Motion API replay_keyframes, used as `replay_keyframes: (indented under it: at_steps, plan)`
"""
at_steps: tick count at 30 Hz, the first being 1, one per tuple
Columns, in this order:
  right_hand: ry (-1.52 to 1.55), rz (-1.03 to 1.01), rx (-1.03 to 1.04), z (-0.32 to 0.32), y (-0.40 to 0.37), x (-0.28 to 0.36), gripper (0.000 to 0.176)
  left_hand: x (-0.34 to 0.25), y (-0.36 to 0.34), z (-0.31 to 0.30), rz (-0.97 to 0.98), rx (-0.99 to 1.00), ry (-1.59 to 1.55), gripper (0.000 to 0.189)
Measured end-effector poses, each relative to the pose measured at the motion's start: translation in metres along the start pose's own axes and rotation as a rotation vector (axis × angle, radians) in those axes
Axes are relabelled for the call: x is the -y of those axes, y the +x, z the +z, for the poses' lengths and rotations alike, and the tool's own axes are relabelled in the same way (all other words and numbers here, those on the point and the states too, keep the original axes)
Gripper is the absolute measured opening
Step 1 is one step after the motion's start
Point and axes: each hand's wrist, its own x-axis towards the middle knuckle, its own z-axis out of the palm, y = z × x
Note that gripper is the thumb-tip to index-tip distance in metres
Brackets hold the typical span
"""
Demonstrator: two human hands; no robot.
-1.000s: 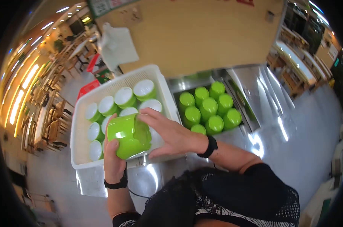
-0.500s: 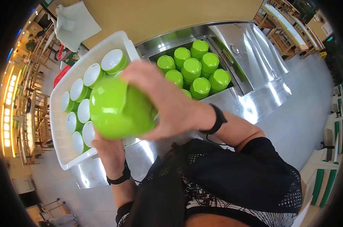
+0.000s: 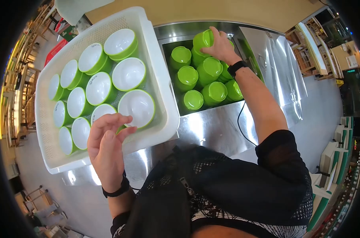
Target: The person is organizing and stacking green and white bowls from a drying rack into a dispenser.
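My right hand reaches into the metal well, its thumb and fingers around an upside-down green bowl at the back. Several more upside-down green bowls stand around it, some in stacks. My left hand hovers at the near right side of the white basket, fingers loosely curled and apart, holding nothing. Close to its fingertips is a bowl with a white inside and green outside. Other such bowls fill the basket in rows, openings tilted up.
The steel counter runs along my front, with a shiny metal panel right of the well. A black cable hangs near my right forearm. Behind the counter rises a tan wall. Wooden tables and chairs stand farther off.
The green bowl held up between both hands is no longer there. My right hand has moved right and away to the well; my left hand is now free. The view has shifted.
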Motion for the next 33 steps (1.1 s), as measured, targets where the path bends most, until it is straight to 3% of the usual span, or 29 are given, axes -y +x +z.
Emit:
replay_keyframes:
  at_steps: [12,18,22,24,25,26,29,33]
  plan:
    - [-0.292,0.081,0.269,0.057,0.033,-0.009,0.096,-0.005,0.001,0.001,-0.063,-0.049,-0.143,0.035]
    - [-0.328,0.117,0.328,0.074,0.041,-0.019,0.1,-0.006,0.002,-0.003,-0.072,-0.008,-0.212,0.034]
    - [-0.375,0.03,0.317,0.07,0.045,-0.024,0.1,-0.003,0.003,-0.008,-0.069,0.015,-0.291,0.027]
    - [-0.276,-0.036,0.185,0.066,0.049,-0.021,0.093,-0.007,0.002,0.0,-0.057,-0.059,-0.194,0.028]
    - [-0.173,-0.132,0.037,0.063,0.051,-0.016,0.075,-0.007,0.002,0.0,-0.062,-0.061,-0.199,0.025]
    - [-0.176,-0.142,0.036,0.059,0.053,-0.012,0.075,-0.006,0.002,-0.001,-0.07,-0.061,-0.204,0.024]
    - [0.328,-0.389,-0.27,0.002,0.027,0.066,0.041,0.002,0.001,-0.005,0.025,-0.028,-0.271,0.019]
    - [0.662,-0.483,-0.192,-0.053,-0.034,0.167,0.034,0.011,0.001,-0.004,0.145,-0.06,-0.246,0.017]
